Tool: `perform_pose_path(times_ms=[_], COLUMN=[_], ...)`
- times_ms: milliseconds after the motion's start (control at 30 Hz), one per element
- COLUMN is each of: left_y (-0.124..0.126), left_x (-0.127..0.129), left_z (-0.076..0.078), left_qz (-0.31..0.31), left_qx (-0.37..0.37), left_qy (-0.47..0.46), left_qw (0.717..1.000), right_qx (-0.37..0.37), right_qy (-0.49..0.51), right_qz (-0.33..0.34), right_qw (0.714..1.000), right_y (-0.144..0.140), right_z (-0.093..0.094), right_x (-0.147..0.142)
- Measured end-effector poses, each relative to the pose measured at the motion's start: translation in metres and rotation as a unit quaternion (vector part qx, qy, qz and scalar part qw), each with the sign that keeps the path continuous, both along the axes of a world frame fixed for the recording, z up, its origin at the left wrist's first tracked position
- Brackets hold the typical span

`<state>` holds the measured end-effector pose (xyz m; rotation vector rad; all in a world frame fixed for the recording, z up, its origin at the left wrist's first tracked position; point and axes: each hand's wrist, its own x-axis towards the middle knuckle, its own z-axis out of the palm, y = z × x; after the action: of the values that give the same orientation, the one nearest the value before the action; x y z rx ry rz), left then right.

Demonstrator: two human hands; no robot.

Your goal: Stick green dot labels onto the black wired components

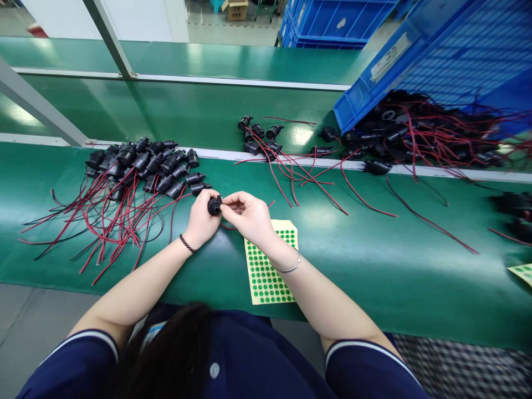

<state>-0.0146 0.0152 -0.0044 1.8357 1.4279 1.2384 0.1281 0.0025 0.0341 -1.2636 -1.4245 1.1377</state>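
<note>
Near frame center, the left hand (201, 219) clasps a black part (214, 207) as the right hand (250, 215) touches it, grip unclear.

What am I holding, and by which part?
Your left hand holds a black component around its side; your right hand is at its edge, contact unclear.

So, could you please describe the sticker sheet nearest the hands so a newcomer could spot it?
On the green workbench, find the right hand. Partly hidden by that forearm lies a pale yellow sheet of round green stickers. Unlike the similar sheet cropped at the picture's right edge, it lies near that hand.
</note>
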Motion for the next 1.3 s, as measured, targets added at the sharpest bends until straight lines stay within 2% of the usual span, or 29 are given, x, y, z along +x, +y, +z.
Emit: perform_pose_path(times_ms=[100, 200, 500, 633, 1300], left_y=[-0.0003, -0.0004, 0.0005, 0.0004, -0.0035], left_x=[-0.0003, -0.0001, 0.0016, 0.0034, 0.0048], left_z=[0.0000, 0.0005, 0.0037, 0.0042, 0.0077], left_qz=[-0.002, -0.003, -0.018, -0.022, -0.016], left_qx=[0.009, -0.001, -0.085, -0.107, -0.088], left_qy=[-0.002, -0.026, -0.139, -0.171, -0.109], left_qw=[1.000, 1.000, 0.986, 0.979, 0.990], right_qx=[-0.020, -0.001, 0.001, 0.005, 0.060], right_qy=[0.036, 0.032, 0.049, 0.059, -0.018], right_qz=[0.003, 0.003, 0.036, 0.027, -0.005], right_qw=[0.999, 0.999, 0.998, 0.998, 0.998], right_y=[0.0002, 0.0005, 0.0021, 0.0015, -0.0001], right_z=[-0.0009, -0.0030, -0.0059, -0.0045, -0.0032], right_x=[-0.0012, -0.0012, 0.0017, 0.0022, 0.0021])
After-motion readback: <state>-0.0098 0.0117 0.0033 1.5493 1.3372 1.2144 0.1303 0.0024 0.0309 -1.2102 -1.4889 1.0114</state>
